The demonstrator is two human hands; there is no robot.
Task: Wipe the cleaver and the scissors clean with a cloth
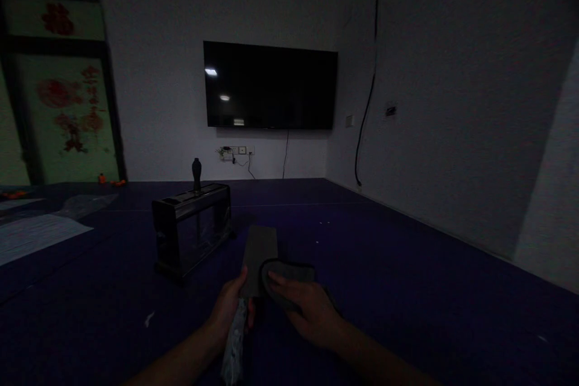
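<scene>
My left hand (230, 301) grips a cleaver (260, 247) by the lower end of its broad, flat grey blade. The cleaver's handle (234, 344) points down toward me and looks wrapped in crinkled clear plastic. My right hand (312, 310) holds a folded grey cloth (289, 271) with a dark edge, its fingers lying over the cloth. The cloth covers the blade's lower right side. Ahead and to the left stands a dark knife block (192, 199) with see-through sides. One black handle (196, 175) sticks up from its top.
White sheets (40, 235) and clear plastic (85, 205) lie on the dark blue floor at left, near small orange things (118, 183). A white scrap (149, 318) lies closer. A television (271, 85) hangs on the far wall, and a black cable (368, 102) runs down the right wall.
</scene>
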